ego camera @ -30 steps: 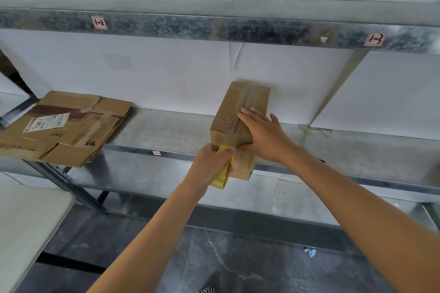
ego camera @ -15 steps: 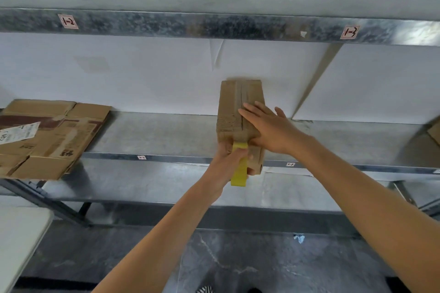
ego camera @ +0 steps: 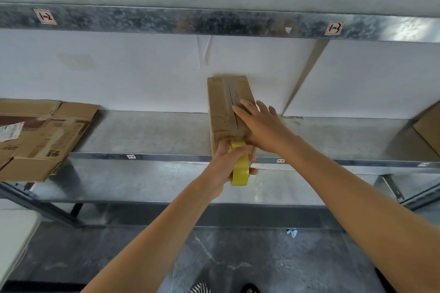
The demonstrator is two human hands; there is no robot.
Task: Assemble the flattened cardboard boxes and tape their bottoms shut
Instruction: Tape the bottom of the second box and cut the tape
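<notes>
A galvanised steel rack (ego camera: 166, 21) with a mottled, spangled sheen filled the view. Its upper beam carried two pale square stickers, hand-marked "1-2" (ego camera: 45, 16) and "1-3" (ego camera: 334, 28). Below it ran a dull grey metal shelf (ego camera: 147, 133), backed by smooth white panels. On the shelf's left lay flattened cardboard boxes (ego camera: 42, 140), creased and scuffed, bearing a white printed shipping label (ego camera: 10, 131) too small to read. A plain brown carton (ego camera: 428, 131) showed at the right edge, more of it than half a second before, since everything had slid slightly left in the frame. In the middle of the shelf stood the assembled box (ego camera: 223, 102), long and narrow, with its flap seam facing up, its far end against the back panel and its near end overhanging the front lip. The right hand (ego camera: 264, 126) stayed flat on the box's top, fingers straight and spread, as earlier. The left hand (ego camera: 226, 166) kept its fingers and thumb wrapped round a yellow tape roll (ego camera: 240, 171), held edge-on just below the lip, with its top touching the box's near end, barely shifted. Small white tags (ego camera: 131, 156) on the lip were illegible.
</notes>
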